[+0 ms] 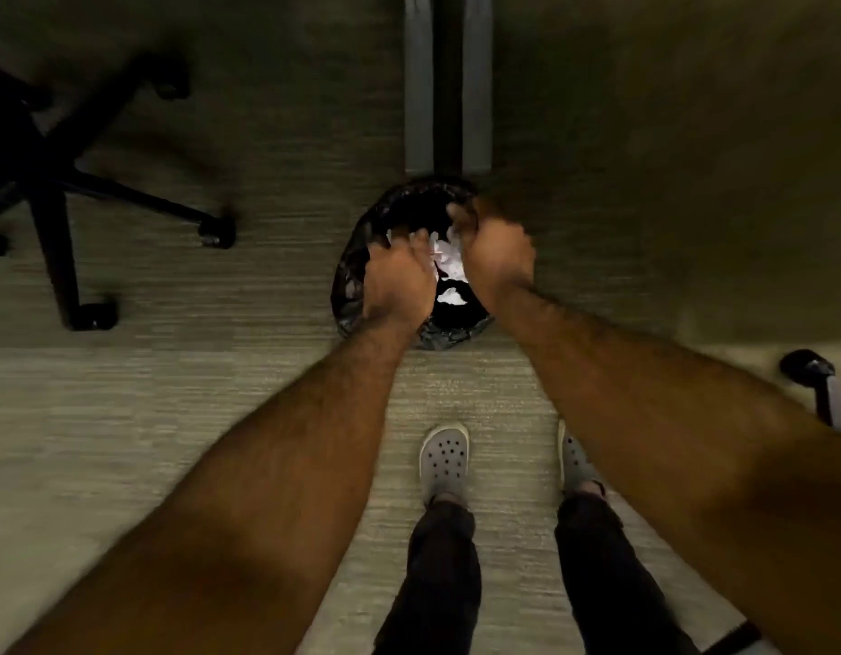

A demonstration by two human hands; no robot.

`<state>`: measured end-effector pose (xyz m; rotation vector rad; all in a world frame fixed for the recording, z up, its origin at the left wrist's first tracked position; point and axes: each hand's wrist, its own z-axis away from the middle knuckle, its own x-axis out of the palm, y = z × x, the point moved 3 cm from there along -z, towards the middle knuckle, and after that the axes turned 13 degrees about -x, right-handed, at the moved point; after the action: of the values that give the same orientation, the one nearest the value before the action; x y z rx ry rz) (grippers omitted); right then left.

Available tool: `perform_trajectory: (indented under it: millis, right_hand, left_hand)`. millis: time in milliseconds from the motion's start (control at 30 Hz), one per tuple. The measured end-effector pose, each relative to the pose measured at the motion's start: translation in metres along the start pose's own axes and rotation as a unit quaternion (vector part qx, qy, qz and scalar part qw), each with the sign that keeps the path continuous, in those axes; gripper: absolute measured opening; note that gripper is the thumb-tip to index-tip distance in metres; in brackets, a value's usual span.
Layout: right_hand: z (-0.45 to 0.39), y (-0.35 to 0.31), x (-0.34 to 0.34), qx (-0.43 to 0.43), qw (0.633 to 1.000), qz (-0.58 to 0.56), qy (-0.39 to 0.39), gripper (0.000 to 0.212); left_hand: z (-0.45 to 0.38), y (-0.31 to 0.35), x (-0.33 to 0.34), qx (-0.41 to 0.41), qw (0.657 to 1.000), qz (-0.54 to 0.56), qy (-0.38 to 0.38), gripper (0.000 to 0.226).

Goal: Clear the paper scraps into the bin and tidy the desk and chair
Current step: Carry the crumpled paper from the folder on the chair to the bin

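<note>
A round bin with a black liner [350, 281] stands on the carpet in front of my feet. Both hands are over its mouth, blurred by motion. My left hand [397, 281] is at the bin's left side with its fingers curled inward. My right hand [496, 257] is at the right side, curled like a fist. White paper scraps [444, 257] are bunched between the two hands, touching both. Another white scrap [451, 297] shows lower, inside the dark bin. The bin's inside is mostly hidden by my hands.
A black office chair base with castors [55, 191] stands at the left. Two grey desk legs [418, 82] rise just behind the bin. A second chair's castor [808, 366] is at the right edge. My grey clogs [444, 458] are on the striped carpet.
</note>
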<state>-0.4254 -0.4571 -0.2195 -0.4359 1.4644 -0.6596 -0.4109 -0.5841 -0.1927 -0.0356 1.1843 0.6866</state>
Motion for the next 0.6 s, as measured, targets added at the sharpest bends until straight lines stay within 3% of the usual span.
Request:
perform_trajectory:
  millis: [100,300,600]
  right_hand:
    - [0.003,-0.005,0.002,-0.002,0.999,0.03,-0.037,0.045]
    - [0.032,-0.018,-0.03,-0.074,0.995,-0.011,-0.063,0.042]
    - [0.079,-0.062,-0.124,-0.062,0.995,-0.033,-0.068,0.046]
  left_hand:
    - [-0.005,-0.01,0.01,-0.014,0.999,-0.03,-0.033,0.051]
    - [0.029,-0.013,-0.006,0.091,0.994,-0.047,-0.044,0.052]
    - [0.105,0.013,-0.088,0.166,0.981,-0.095,-0.039,0.055]
